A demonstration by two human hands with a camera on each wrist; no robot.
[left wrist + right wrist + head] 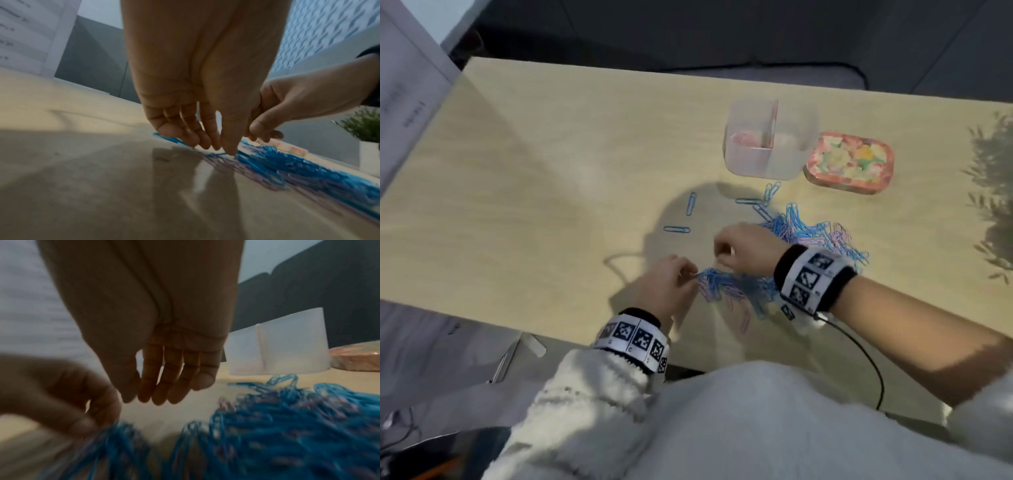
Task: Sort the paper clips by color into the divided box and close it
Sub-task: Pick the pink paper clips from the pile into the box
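An office: wooden desk (551,171), printed papers (404,85), potted plant (362,128).

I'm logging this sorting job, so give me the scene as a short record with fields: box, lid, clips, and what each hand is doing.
box: translucent divided box, open, upright on the table; something pink in its left compartment
lid: floral lid lies flat just right of the box
pile: mixed blue and pink clips, unsorted, in front of the box
strays: a few blue clips lie apart, left of the pile
left hand: fingers pinch at the pile's near edge
right hand: over the pile, fingers fairly straight, nothing seen in them
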